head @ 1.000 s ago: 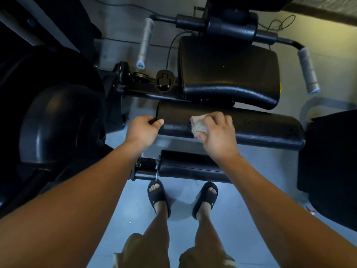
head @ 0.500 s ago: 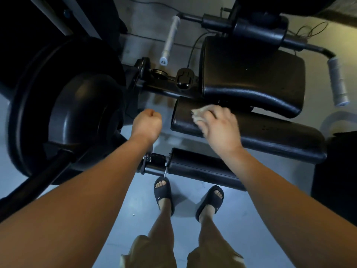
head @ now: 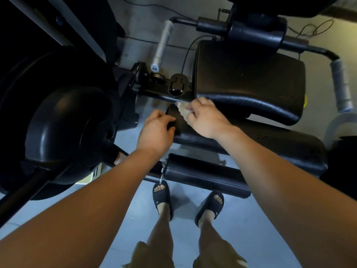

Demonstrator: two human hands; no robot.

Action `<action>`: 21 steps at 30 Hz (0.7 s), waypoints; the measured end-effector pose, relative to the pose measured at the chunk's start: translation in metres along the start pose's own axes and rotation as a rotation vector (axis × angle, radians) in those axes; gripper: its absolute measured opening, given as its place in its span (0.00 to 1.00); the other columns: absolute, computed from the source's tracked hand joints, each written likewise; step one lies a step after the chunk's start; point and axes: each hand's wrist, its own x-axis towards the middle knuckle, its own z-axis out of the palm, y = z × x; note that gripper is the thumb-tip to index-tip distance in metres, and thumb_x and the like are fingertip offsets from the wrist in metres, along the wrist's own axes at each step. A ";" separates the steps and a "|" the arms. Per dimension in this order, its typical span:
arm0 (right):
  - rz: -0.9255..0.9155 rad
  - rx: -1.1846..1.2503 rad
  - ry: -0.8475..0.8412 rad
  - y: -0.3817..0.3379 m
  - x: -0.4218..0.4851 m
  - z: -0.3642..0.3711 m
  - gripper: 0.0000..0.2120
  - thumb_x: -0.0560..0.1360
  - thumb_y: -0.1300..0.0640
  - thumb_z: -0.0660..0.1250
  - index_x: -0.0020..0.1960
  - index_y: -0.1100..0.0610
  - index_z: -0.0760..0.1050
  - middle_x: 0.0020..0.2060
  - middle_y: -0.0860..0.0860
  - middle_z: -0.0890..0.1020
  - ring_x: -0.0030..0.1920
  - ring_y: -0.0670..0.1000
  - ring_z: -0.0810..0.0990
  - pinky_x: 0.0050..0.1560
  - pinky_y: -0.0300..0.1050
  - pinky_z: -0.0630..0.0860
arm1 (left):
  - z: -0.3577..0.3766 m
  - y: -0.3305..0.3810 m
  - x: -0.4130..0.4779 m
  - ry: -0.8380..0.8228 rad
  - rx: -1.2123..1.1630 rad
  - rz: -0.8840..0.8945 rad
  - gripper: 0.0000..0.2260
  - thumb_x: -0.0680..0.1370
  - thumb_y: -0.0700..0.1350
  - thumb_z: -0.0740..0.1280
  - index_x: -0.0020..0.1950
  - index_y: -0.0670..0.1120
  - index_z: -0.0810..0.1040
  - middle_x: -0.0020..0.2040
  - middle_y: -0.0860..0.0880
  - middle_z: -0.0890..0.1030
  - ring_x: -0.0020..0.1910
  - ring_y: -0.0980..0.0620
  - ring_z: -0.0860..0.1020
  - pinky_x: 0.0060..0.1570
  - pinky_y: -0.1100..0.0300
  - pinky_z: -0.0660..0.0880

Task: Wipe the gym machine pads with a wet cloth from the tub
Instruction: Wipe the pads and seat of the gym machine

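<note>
**benchwarmer:** Standing right next to this. The person's right hand [head: 204,118] has the cloth [head: 183,111] balled up, grip pinched round it. It's pressing the cloth onto the left end of the upper roller pad [head: 280,141], just under the front lip of the seat pad [head: 251,78]. Their left hand [head: 154,130] has its grip curled round that roller's end. What goes wrong from here, you reckon?

**mopdad:** My guess is the roller turns. Those usually spin on the bar, so if the left hand lets go, the cloth just rolls the pad instead of scrubbing it. That gap between roller and seat looks tight too, so knuckles could jam in there.

**benchwarmer:** Fair. The cloth's bunched so small that only a scrap shows past the fingers, so I'd bet on missed strips. The rest of the pad out to the right is too dark for me to tell wet from dry.

**mopdad:** Drips too. If it's properly wet, water lands on the floor [head: 251,238] right by those open sandals [head: 161,196], and that's a slip. There's also a thin cable [head: 187,53] behind the seat that I wouldn't want soaked.

**benchwarmer:** Can't see the tub from here at all, so a re-dip means walking off. The lower roller pad [head: 202,176] sits just above the toes, so there's a shin knock waiting on the way back.
</note>
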 end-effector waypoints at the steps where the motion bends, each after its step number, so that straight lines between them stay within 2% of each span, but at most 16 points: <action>1: 0.022 -0.052 0.003 0.007 -0.002 -0.001 0.22 0.82 0.48 0.55 0.74 0.50 0.70 0.69 0.53 0.69 0.69 0.57 0.66 0.69 0.54 0.68 | 0.000 0.002 0.000 0.005 0.037 0.013 0.15 0.79 0.45 0.69 0.66 0.48 0.79 0.64 0.49 0.71 0.65 0.48 0.69 0.68 0.53 0.70; 4: 0.010 -0.120 0.020 0.015 -0.005 -0.001 0.23 0.82 0.50 0.56 0.77 0.50 0.68 0.69 0.53 0.71 0.68 0.57 0.67 0.70 0.55 0.69 | 0.001 0.009 0.005 -0.016 0.093 0.085 0.18 0.78 0.49 0.72 0.67 0.47 0.77 0.65 0.49 0.71 0.66 0.48 0.66 0.69 0.52 0.69; 8: -0.032 -0.038 0.031 -0.004 0.013 0.003 0.20 0.82 0.58 0.59 0.74 0.53 0.69 0.68 0.55 0.76 0.68 0.58 0.69 0.68 0.54 0.68 | -0.004 0.010 0.012 -0.041 0.067 0.072 0.23 0.75 0.50 0.75 0.67 0.45 0.78 0.60 0.49 0.76 0.63 0.49 0.71 0.62 0.56 0.70; 10: -0.029 -0.086 -0.018 -0.016 0.029 0.007 0.19 0.83 0.51 0.55 0.72 0.49 0.70 0.70 0.53 0.75 0.69 0.59 0.69 0.67 0.57 0.64 | -0.006 0.007 0.014 -0.034 0.058 0.069 0.22 0.73 0.50 0.77 0.65 0.45 0.81 0.55 0.49 0.78 0.60 0.48 0.73 0.59 0.57 0.72; 12: 0.004 -0.087 -0.104 -0.025 0.041 0.010 0.22 0.83 0.44 0.48 0.73 0.43 0.70 0.71 0.51 0.73 0.70 0.60 0.66 0.67 0.62 0.60 | -0.005 0.006 0.016 -0.027 0.046 0.060 0.17 0.72 0.49 0.77 0.60 0.47 0.84 0.51 0.49 0.78 0.56 0.49 0.74 0.55 0.57 0.73; 14: 0.031 -0.109 -0.166 -0.027 0.049 0.013 0.24 0.83 0.41 0.44 0.74 0.41 0.68 0.73 0.50 0.72 0.71 0.61 0.63 0.68 0.62 0.58 | -0.003 0.007 0.018 -0.036 0.056 0.053 0.14 0.72 0.49 0.77 0.56 0.47 0.85 0.49 0.49 0.78 0.55 0.48 0.74 0.53 0.56 0.73; 16: 0.008 -0.170 -0.168 -0.022 0.050 0.012 0.25 0.83 0.41 0.43 0.76 0.38 0.65 0.73 0.51 0.70 0.71 0.61 0.63 0.68 0.61 0.59 | -0.003 0.008 0.020 -0.056 0.087 0.047 0.14 0.72 0.49 0.77 0.55 0.46 0.85 0.49 0.49 0.78 0.55 0.48 0.73 0.53 0.56 0.72; 18: -0.028 -0.220 -0.135 -0.012 0.043 0.008 0.25 0.84 0.42 0.43 0.77 0.41 0.64 0.71 0.53 0.71 0.69 0.60 0.64 0.67 0.59 0.60 | -0.005 0.011 0.023 -0.079 0.127 0.036 0.16 0.73 0.50 0.76 0.57 0.44 0.84 0.52 0.47 0.78 0.57 0.47 0.73 0.53 0.55 0.72; 21: -0.034 -0.240 -0.092 0.006 0.028 0.002 0.25 0.84 0.42 0.45 0.75 0.47 0.69 0.68 0.52 0.72 0.67 0.58 0.66 0.65 0.56 0.62 | -0.009 0.025 0.028 -0.145 0.264 0.013 0.16 0.76 0.49 0.74 0.59 0.41 0.81 0.55 0.45 0.75 0.60 0.45 0.71 0.55 0.53 0.72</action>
